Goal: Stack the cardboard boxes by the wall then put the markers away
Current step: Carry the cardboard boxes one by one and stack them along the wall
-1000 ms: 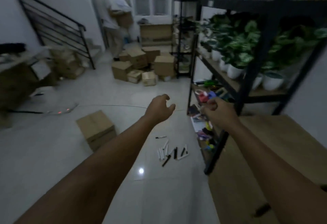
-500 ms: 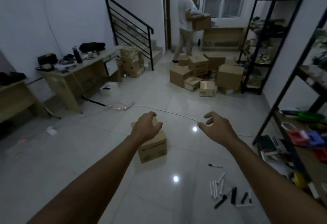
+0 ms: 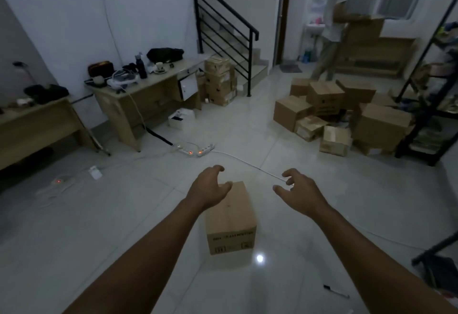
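Note:
A small cardboard box (image 3: 230,222) stands alone on the white tiled floor in front of me. My left hand (image 3: 208,188) hovers over its far left top corner with fingers loosely spread, holding nothing. My right hand (image 3: 298,192) is out to the right of the box, fingers spread, also empty and apart from it. A heap of cardboard boxes (image 3: 342,117) lies on the floor at the far right. Several stacked boxes (image 3: 219,80) stand against the stair rail. One black marker (image 3: 335,291) lies on the floor at the lower right.
Power strips (image 3: 195,150) with a white cable (image 3: 247,162) cross the floor behind the box. Two wooden desks (image 3: 138,98) line the left wall. A black shelving rack (image 3: 431,105) stands at the right. A person (image 3: 333,23) carries a box at the far doorway.
My view has swung left, away from the shelf and the markers, and closer to the lone box. Both hands have come down toward that box, the left one above its top.

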